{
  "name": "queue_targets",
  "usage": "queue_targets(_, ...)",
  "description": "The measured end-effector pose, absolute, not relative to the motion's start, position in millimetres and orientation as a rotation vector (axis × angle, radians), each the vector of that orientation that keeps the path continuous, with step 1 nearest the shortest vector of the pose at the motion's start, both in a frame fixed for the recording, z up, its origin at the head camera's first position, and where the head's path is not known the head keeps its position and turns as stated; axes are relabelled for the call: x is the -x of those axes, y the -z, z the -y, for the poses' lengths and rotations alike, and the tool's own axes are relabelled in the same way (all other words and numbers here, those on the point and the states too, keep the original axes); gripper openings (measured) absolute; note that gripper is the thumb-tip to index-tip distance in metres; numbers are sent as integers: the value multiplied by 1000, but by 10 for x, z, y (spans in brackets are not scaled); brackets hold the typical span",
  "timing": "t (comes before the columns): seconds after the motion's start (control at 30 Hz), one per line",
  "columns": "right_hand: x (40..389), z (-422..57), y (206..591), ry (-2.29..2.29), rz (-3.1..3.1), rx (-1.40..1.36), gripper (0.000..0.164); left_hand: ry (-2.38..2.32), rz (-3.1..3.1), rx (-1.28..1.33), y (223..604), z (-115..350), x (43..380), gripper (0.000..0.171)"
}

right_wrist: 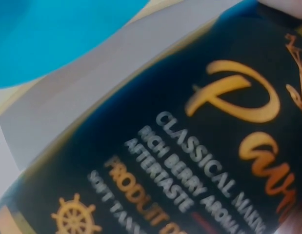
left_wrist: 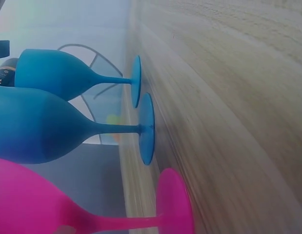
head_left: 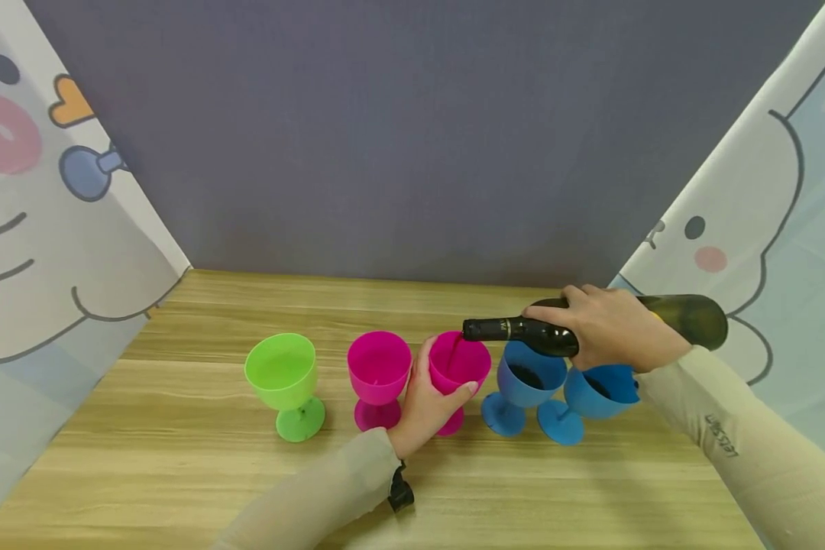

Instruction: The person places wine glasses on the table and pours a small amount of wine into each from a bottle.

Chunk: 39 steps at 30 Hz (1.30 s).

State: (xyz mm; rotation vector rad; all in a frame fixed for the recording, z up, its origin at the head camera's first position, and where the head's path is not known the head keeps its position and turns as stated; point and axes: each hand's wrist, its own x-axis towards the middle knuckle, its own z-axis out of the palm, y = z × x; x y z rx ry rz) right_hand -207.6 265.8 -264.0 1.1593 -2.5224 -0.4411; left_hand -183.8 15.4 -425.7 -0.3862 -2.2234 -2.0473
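My right hand (head_left: 601, 325) grips a dark wine bottle (head_left: 690, 319) held almost level, its neck pointing left. Dark red liquid runs from the mouth into a pink goblet (head_left: 477, 359). Around that goblet's bowl curl the fingers and thumb of my left hand (head_left: 426, 405). In the left wrist view the pink goblet (left_wrist: 29, 200) stands with its foot on the wood. The right wrist view is filled by the bottle's black label (right_wrist: 141, 146) with gold and white lettering.
Left of the held goblet stand another pink goblet (head_left: 378, 374) and a green goblet (head_left: 285, 374). To the right are two blue goblets, one nearer (head_left: 522, 374) and one farther right (head_left: 594, 393), both with dark liquid inside. A grey panel (head_left: 412, 137) rises behind the wooden table (head_left: 179, 466).
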Motion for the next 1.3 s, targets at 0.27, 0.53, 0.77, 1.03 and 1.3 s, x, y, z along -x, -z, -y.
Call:
queue_targets(0.27, 2077, -2669, 2641, 443, 2522, -1140, 86, 2059, 2234, 388, 4247, -142, 1835, 84)
queue_targets(0.53, 2061, -2694, 2629, 443, 2546, -1116, 87, 2104, 2262, 377, 4206, -133, 1815, 85)
queue_targets(0.77, 2049, -2685, 2598, 433, 2568, -1095, 83, 2086, 2250, 390, 4201, -134, 1802, 84)
queue_targets(1.03, 2073, -2691, 2614, 424, 2566, -1120, 83, 2070, 2255, 365, 4259, -155, 1826, 83)
queue_targets(1.3, 2122, -2738, 2624, 447, 2592, -1087, 83, 2050, 2257, 379, 4258, -164, 1849, 83)
